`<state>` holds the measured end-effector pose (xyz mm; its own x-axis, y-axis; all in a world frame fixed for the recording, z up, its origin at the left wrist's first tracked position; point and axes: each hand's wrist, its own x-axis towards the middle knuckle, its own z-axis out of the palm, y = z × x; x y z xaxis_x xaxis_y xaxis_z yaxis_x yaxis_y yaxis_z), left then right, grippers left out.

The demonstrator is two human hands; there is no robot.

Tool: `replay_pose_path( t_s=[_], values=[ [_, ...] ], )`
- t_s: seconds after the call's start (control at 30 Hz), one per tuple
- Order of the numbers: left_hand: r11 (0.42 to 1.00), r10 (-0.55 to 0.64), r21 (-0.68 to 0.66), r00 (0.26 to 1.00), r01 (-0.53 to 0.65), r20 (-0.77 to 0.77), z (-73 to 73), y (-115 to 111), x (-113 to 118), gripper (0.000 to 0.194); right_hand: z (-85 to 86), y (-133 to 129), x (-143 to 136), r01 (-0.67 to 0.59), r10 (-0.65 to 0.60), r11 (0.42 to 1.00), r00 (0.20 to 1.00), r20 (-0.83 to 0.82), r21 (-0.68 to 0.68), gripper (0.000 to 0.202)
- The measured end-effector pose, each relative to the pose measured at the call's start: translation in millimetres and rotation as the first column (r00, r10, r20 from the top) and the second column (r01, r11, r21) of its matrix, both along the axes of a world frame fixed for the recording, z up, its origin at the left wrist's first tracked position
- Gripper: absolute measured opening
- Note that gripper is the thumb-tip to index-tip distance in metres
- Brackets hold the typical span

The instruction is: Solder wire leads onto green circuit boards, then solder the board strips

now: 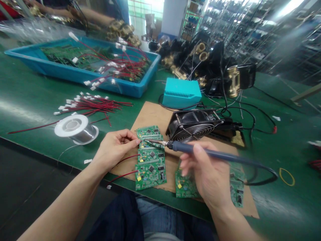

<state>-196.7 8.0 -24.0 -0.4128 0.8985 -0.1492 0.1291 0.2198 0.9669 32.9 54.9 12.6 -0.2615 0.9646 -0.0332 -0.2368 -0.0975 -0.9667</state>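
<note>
My right hand (208, 170) grips a soldering iron (185, 147) with a blue handle. The iron's metal tip points left and meets the second board from the back in a column of green circuit boards (151, 167). At that board's left edge my left hand (116, 147) is closed in a pinch; what lies between the fingertips is too small to make out. Red wires (125, 174) run left from the two nearer boards, one passing behind my left hand. More circuit boards (187, 184) lie partly hidden beneath my right hand.
A cardboard sheet (170, 177) lies under the boards. Left stand a solder spool (72, 129) and a pile of red wires (97, 106) with white connectors. Behind are a blue tray (125, 87), a turquoise box (182, 92) and a black fan (192, 125). A co-worker's arm (82, 16) reaches in.
</note>
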Motion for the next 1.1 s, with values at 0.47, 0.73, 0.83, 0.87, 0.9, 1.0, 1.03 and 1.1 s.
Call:
replay_pose_path(
  t_s=[0.47, 0.73, 0.83, 0.87, 0.9, 1.0, 1.03, 1.1],
  values=[
    [1.000, 0.008, 0.022, 0.999, -0.009, 0.042, -5.2, -1.1, -1.1, 0.020, -10.3, 3.0, -4.2, -0.053, 0.054, 0.997, 0.998, -0.016, 0.053, 0.021],
    [1.000, 0.015, 0.021, 0.998, -0.017, 0.053, -6.3, -0.5, -0.4, 0.019, -7.8, 2.0, -2.8, -0.096, 0.096, 0.995, 0.995, 0.018, 0.014, 0.021],
    [1.000, 0.016, 0.019, 0.998, -0.017, 0.054, -6.1, -0.5, -0.7, 0.020, -9.0, 3.2, -2.7, -0.093, 0.092, 0.996, 0.996, 0.013, 0.016, 0.021],
    [1.000, 0.016, 0.020, 0.998, -0.017, 0.054, -6.0, -0.5, -0.9, 0.020, -9.4, 3.3, -2.7, -0.090, 0.090, 0.996, 0.996, 0.013, 0.016, 0.021],
    [1.000, 0.015, 0.020, 0.998, -0.016, 0.053, -6.0, -0.6, -1.0, 0.020, -9.6, 3.3, -2.8, -0.090, 0.089, 0.996, 0.996, 0.012, 0.017, 0.021],
    [1.000, 0.015, 0.024, 0.998, -0.016, 0.053, -6.1, -1.5, -1.4, 0.020, -9.5, 2.6, -2.8, -0.096, 0.096, 0.995, 0.995, 0.014, 0.011, 0.021],
    [1.000, 0.015, 0.025, 0.998, -0.016, 0.053, -6.3, -1.8, -1.5, 0.020, -9.4, 2.5, -2.8, -0.099, 0.099, 0.995, 0.995, 0.014, 0.008, 0.021],
    [1.000, 0.014, 0.026, 0.999, -0.016, 0.053, -6.8, -2.3, -1.5, 0.020, -9.2, 2.4, -3.2, -0.100, 0.100, 0.995, 0.995, 0.017, 0.006, 0.021]
  ],
)
